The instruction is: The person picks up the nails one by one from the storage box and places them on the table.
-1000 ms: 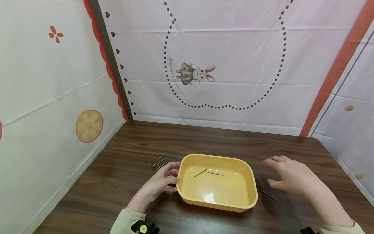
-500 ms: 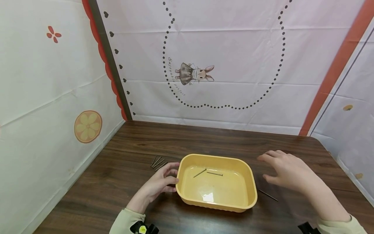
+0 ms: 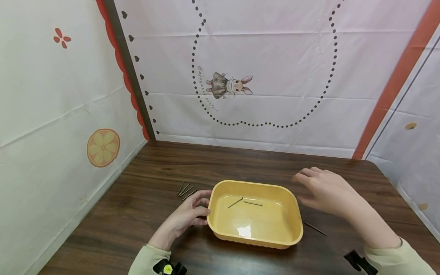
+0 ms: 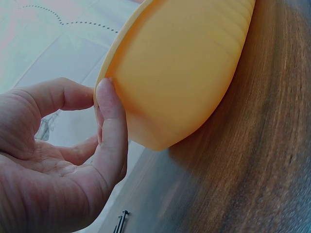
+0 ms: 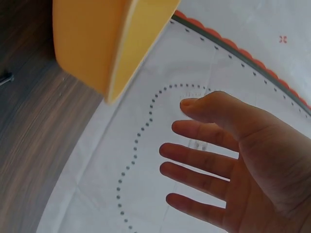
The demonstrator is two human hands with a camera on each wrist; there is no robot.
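Note:
A yellow plastic basin (image 3: pixel 254 229) stands on the table, with two nails (image 3: pixel 252 203) lying on its floor. My left hand (image 3: pixel 187 214) is at its left end; in the left wrist view the thumb and a finger pinch the rim of the basin (image 4: pixel 175 73). My right hand (image 3: pixel 326 191) hovers beyond the basin's right end, and the right wrist view shows its fingers spread and holding nothing. A single nail (image 3: pixel 316 229) lies on the table right of the basin. Several more nails (image 3: pixel 185 190) lie grouped beyond the left hand.
The dark wooden table (image 3: pixel 165 160) meets white printed cloth (image 3: pixel 275 76) at the back and on both sides. A strapped wrist camera (image 3: pixel 168 267) sits on the left sleeve, and another black mount (image 3: pixel 361 261) on the right one.
My right hand has moved left and slightly away from me, towards the basin's far right corner. The left hand, the basin and the nails keep their places.

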